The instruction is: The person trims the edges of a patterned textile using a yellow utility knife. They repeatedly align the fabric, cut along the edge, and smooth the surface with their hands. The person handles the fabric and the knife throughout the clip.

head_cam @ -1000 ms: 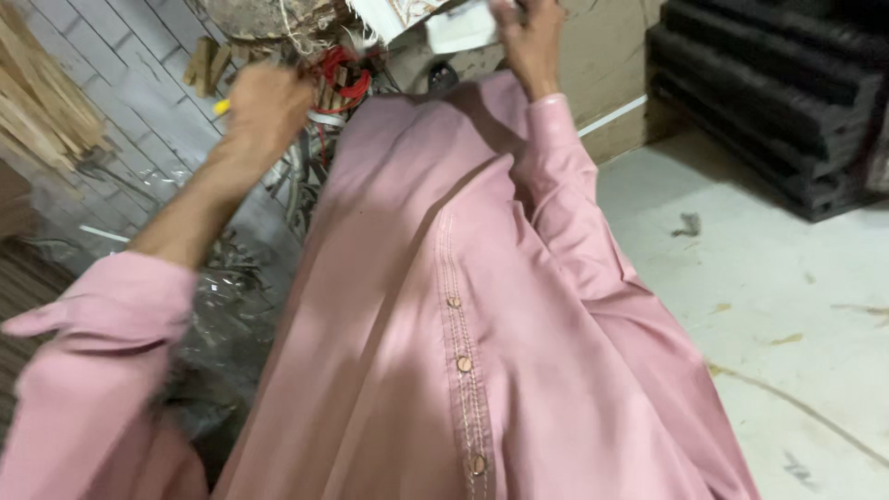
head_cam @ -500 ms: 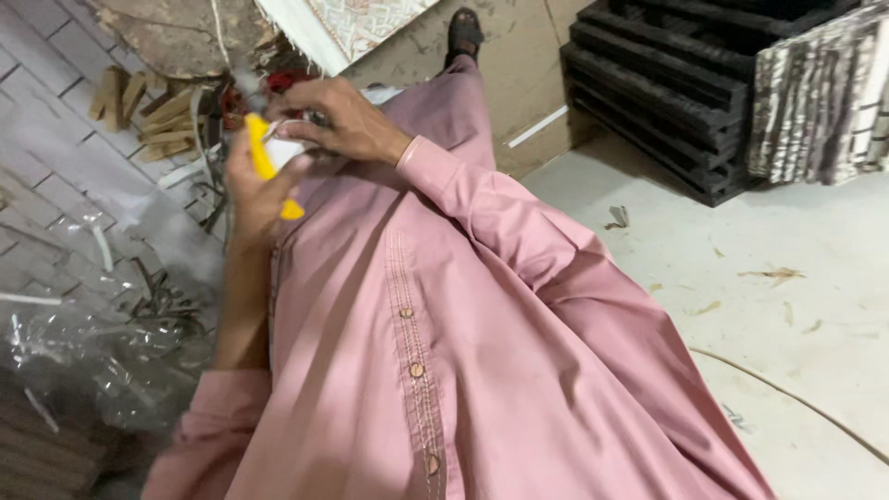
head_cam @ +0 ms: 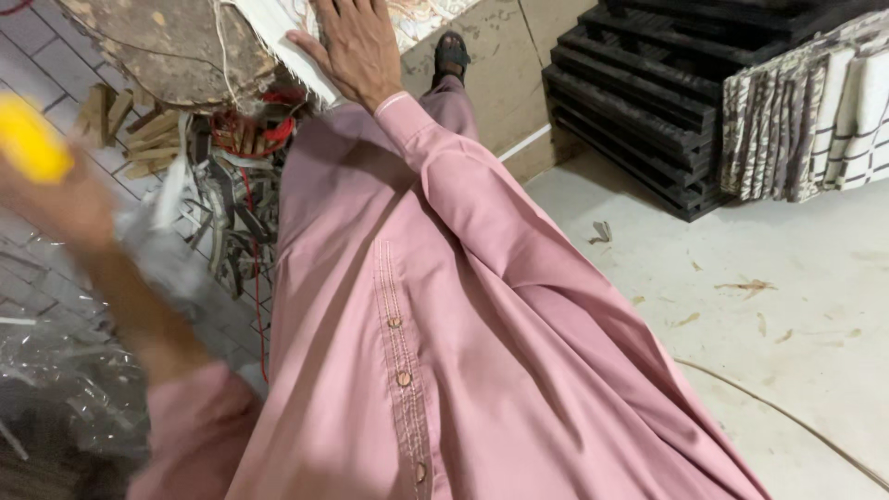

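The hands, together at the chest half a second ago, are now parted. The right hand (head_cam: 356, 46) is laid flat on the white board (head_cam: 278, 42) above. The left hand (head_cam: 56, 199), blurred, is swung out left with the yellow tool (head_cam: 32, 143).

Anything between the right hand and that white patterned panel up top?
Nothing visible. The right hand lies flat on the white patterned panel at its edge, fingers spread, with no gap showing. The left hand is blurred, apart at the left, holding a yellow object.
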Available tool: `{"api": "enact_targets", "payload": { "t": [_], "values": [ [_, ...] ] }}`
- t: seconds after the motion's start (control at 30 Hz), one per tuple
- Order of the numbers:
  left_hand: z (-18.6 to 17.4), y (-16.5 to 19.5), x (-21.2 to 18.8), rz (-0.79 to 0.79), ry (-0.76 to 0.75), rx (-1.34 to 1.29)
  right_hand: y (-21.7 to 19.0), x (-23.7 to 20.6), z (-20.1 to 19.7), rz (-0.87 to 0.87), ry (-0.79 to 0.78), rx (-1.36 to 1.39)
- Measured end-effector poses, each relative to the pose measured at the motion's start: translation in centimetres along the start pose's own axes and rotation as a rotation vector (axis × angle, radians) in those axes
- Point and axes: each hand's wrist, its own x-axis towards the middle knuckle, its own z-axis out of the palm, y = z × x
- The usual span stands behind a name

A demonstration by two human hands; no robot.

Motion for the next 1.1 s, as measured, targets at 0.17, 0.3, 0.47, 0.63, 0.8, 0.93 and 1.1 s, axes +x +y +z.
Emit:
{"api": "enact_targets", "payload": {
  "t": [0.17, 0.3, 0.47, 0.63, 0.8, 0.93, 1.1],
  "values": [
    [9.5, 21.6, 10.3, 0.236, -0.405, -0.393, -0.3, 0.7, -0.6, 0.084, -0.211, 0.037],
    [10.1, 27.2, 13.0, 0.326, -0.525, -0.318, 2.5, 0.4, -2.5, 0.382, -0.422, 0.063],
    [8.9, 27.4, 13.5, 0.408, -0.375, -0.412, 10.4, -1.4, -4.7, 0.657, -0.528, -0.347],
    [9.7, 28.3, 13.5, 0.379, -0.387, -0.543, 16.6, -2.4, -5.6, 0.816, 0.137, 0.088],
    [9.8, 28.4, 13.6, 0.397, -0.389, -0.522, 9.5, -3.2, -4.7, 1.392, 0.186, 1.431],
    [8.7, 29.2, 14.1, 0.371, -0.464, -0.500, 0.7, -3.5, -3.6, 1.305, -0.113, 1.979],
    [6.1, 30.0, 14.6, 0.303, -0.526, -0.589, -0.7, -1.9, -4.4, 1.390, 0.130, 1.974]
  ]
}}
